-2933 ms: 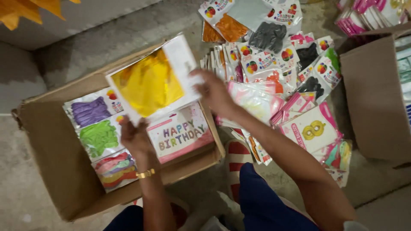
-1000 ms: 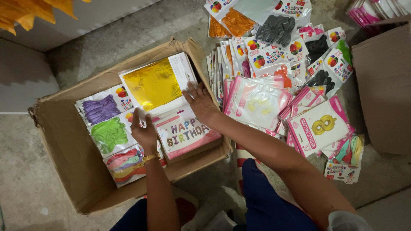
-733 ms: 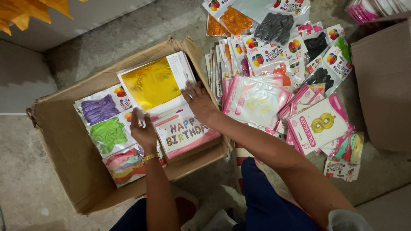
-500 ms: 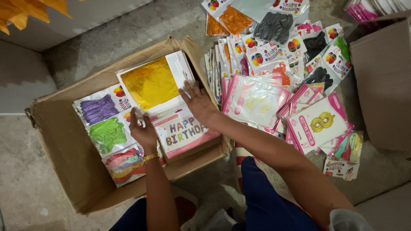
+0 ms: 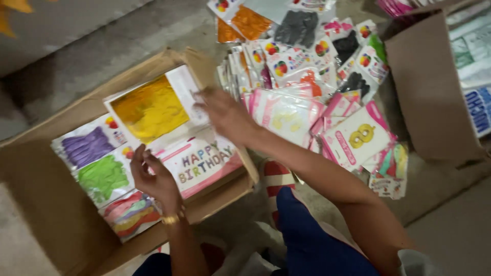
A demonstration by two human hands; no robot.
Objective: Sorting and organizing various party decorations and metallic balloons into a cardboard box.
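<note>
1. Gold balloon pack (image 5: 148, 107) lies in my cardboard box (image 5: 46, 214), on top of other packs.
2. My right hand (image 5: 225, 115) touches its white edge, fingers spread and flat.
3. My left hand (image 5: 153, 176) rests on the letter banner pack (image 5: 204, 161), fingers bent and a little apart.

Box (image 5: 46, 214): open top, access from above. Near-left part of its bottom bare; the rest filled with flat packets (image 5: 102, 176), with the left hand (image 5: 153, 179) over them. Right wall low, with the right hand (image 5: 225, 115) above its far end.
Floor (image 5: 76, 46): bare strip beyond the box's far wall; bare patch at the near right corner.
Packet pile (image 5: 307, 66): covers the floor between the box and the second box (image 5: 429, 92), no gap between packets.
Second box: tall brown wall closes the right side.
</note>
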